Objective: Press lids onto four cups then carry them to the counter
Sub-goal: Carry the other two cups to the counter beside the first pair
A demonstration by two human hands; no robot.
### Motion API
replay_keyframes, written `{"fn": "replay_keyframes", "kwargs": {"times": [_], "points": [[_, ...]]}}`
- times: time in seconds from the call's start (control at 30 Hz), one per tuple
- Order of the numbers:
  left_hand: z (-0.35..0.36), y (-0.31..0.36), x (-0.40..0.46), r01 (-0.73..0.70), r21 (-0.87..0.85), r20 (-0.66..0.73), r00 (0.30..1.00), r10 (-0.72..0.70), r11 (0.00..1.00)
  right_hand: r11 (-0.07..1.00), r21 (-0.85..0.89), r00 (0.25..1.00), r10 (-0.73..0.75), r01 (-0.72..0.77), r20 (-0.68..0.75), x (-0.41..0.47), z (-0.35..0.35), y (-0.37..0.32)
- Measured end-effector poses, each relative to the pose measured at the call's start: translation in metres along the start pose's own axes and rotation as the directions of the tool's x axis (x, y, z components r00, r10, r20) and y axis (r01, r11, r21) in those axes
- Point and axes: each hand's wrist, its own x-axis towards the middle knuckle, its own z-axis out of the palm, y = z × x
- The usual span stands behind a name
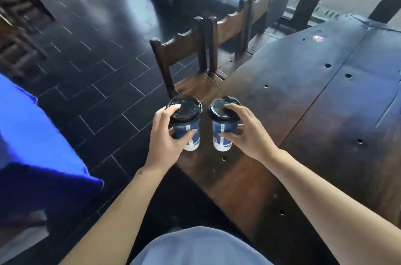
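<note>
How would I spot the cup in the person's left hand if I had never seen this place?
Find the long dark wooden table and the chairs along its edge. Two blue cups with black lids are held near that edge. Yours is the cup gripped by the left hand, out past the table edge, nearest the closest chair.

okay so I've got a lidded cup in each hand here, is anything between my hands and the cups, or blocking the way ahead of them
Nothing sits between hands and cups: the left hand already holds the left cup, the right hand the right cup. Directly beyond them stand wooden chairs along the table edge. No counter is in view, so that route can't be judged.
</note>
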Motion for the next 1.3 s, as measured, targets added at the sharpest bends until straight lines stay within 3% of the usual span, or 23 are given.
{"fn": "replay_keyframes", "kwargs": {"times": [0.37, 0.6, 0.77, 0.93, 1.3], "points": [[-0.22, -0.121, 0.007, 0.183, 0.102, -0.333, 0.933, -0.14, 0.978, 0.975, 0.081, 0.939, -0.221, 0.207, 0.263, 0.154, 0.191, -0.131], [-0.313, -0.171, -0.001, 0.354, 0.169, -0.549, 0.809, -0.21, 0.92, 0.929, 0.176, 0.824, -0.371, 0.326, 0.428, 0.234, 0.304, -0.201], [-0.359, -0.201, 0.006, 0.483, 0.09, -0.689, 0.662, -0.295, 0.871, 0.895, 0.247, 0.729, -0.446, 0.372, 0.519, 0.293, 0.377, -0.236], [-0.395, -0.24, 0.042, 0.528, 0.105, -0.774, 0.575, -0.264, 0.843, 0.855, 0.32, 0.634, -0.518, 0.409, 0.574, 0.366, 0.444, -0.26], [-0.47, -0.336, 0.197, 0.563, 0.022, -0.838, 0.461, -0.292, 0.826, 0.792, 0.419, 0.529, -0.609, 0.445, 0.591, 0.559, 0.564, -0.313]]}}
